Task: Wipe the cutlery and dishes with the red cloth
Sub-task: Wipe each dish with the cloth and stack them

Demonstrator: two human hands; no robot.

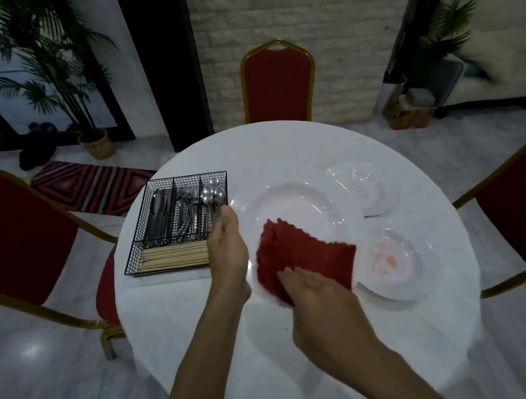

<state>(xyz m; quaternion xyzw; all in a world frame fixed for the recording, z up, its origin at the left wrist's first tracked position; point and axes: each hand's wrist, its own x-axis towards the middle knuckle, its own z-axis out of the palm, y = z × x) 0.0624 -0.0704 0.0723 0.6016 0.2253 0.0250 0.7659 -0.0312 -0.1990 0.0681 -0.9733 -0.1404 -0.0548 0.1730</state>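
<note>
- The large plate (295, 201) is gripped at its rim by the left hand (228, 248).
- The red cloth (302, 248) is pressed onto it under the right hand (319, 296), fingers flat.
- The cutlery basket (133, 251) sits just beyond the left hand.
- The stained dish (396, 265) and the second dish (364, 185), right of the right hand, are overlapped by the plate.

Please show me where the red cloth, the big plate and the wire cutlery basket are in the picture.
red cloth (306, 254), head view, middle of the fabric.
big plate (290, 202), head view, bare well above the cloth.
wire cutlery basket (139, 230), head view, left mesh wall.
</note>
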